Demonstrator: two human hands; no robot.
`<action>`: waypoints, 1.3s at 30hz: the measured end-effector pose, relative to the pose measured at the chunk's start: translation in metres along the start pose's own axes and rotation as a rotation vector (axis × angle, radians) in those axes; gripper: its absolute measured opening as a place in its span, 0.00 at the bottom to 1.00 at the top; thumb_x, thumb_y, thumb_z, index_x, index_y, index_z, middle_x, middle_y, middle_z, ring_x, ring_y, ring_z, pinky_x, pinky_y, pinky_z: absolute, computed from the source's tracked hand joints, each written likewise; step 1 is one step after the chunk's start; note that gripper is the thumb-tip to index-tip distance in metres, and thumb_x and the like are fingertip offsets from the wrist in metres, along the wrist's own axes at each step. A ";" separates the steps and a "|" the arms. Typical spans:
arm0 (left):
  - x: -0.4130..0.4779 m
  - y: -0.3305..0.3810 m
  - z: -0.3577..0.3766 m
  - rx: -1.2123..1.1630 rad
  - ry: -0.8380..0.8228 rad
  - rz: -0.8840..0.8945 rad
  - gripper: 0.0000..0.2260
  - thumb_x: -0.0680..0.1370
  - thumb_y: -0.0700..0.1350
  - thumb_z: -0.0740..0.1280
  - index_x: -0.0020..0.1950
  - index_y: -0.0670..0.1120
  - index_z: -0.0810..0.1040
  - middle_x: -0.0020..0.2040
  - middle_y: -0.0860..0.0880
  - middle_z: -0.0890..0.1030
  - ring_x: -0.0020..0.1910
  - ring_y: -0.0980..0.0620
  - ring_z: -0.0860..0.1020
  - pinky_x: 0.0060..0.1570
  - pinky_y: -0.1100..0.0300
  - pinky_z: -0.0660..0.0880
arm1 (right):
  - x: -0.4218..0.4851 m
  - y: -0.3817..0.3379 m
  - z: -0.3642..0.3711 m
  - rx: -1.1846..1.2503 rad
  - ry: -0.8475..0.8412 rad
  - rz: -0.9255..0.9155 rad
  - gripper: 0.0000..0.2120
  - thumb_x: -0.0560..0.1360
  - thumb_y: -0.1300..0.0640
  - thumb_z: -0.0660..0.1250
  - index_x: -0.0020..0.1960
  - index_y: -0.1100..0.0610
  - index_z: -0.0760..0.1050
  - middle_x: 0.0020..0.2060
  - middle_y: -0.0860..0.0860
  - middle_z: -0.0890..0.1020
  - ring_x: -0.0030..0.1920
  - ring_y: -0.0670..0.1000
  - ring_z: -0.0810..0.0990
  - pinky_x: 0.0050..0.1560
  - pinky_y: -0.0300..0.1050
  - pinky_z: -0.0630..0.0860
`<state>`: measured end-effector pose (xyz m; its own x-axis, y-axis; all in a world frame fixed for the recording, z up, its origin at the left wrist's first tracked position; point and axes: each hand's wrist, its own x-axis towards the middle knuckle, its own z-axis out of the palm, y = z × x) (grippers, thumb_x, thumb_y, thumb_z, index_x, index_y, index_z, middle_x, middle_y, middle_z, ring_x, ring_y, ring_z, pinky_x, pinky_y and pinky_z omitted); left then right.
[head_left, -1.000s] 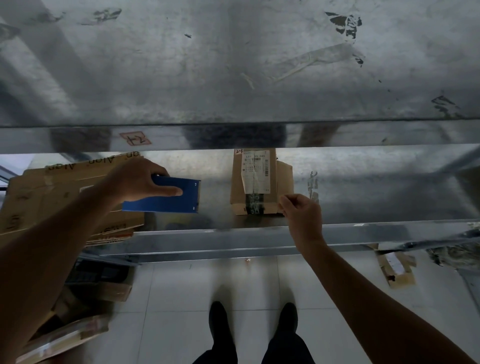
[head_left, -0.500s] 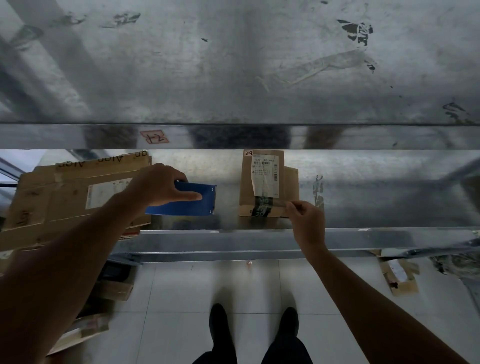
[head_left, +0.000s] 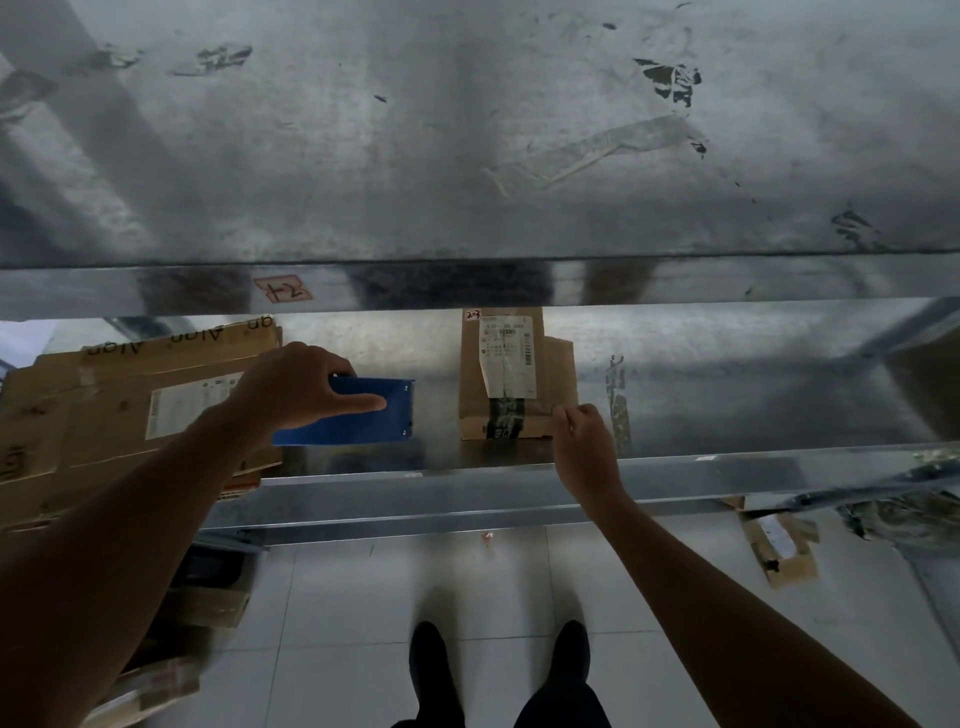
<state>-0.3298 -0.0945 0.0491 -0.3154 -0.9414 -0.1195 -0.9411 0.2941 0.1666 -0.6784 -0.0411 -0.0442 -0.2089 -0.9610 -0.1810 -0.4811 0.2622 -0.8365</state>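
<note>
Galvanised steel shelf (head_left: 727, 395) holds a large carton (head_left: 104, 415) just beyond the left hand (head_left: 296, 384); a taped brown parcel (head_left: 558, 374) stands at the right hand (head_left: 587, 447) fingertips, pinched at its near corner; a flat blue box (head_left: 363, 423) sits gripped in the left's curled fingers.

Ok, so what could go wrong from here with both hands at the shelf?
1. The right hand seems to pinch only the near corner of the small brown taped cardboard parcel; pulled that way, it may twist or slip free.
2. The left hand grips the flat blue rectangular box by one end, so it could tip and drop onto the grey metal shelf.
</note>
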 end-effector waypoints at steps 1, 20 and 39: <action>0.000 0.001 0.000 0.007 0.000 0.000 0.37 0.65 0.78 0.56 0.52 0.50 0.84 0.33 0.60 0.75 0.32 0.62 0.74 0.33 0.65 0.67 | 0.000 0.006 -0.002 -0.007 -0.085 -0.020 0.07 0.79 0.62 0.70 0.55 0.64 0.78 0.46 0.58 0.80 0.45 0.53 0.80 0.41 0.38 0.76; 0.002 -0.001 0.001 -0.046 0.051 0.023 0.49 0.60 0.86 0.44 0.50 0.51 0.84 0.34 0.58 0.79 0.32 0.61 0.76 0.39 0.58 0.78 | 0.038 -0.005 0.018 -0.880 -0.136 -0.938 0.27 0.86 0.45 0.50 0.81 0.55 0.60 0.79 0.58 0.63 0.80 0.60 0.59 0.78 0.61 0.62; 0.024 0.039 0.026 0.323 0.066 -0.036 0.32 0.71 0.78 0.56 0.41 0.49 0.79 0.32 0.52 0.77 0.31 0.54 0.74 0.38 0.58 0.68 | 0.038 -0.037 0.040 -1.033 -0.219 -0.873 0.29 0.84 0.38 0.44 0.81 0.51 0.58 0.78 0.58 0.65 0.77 0.64 0.64 0.72 0.74 0.61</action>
<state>-0.3773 -0.1011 0.0276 -0.2826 -0.9577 -0.0544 -0.9448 0.2877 -0.1567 -0.6342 -0.0907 -0.0408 0.5785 -0.8146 0.0430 -0.8157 -0.5779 0.0259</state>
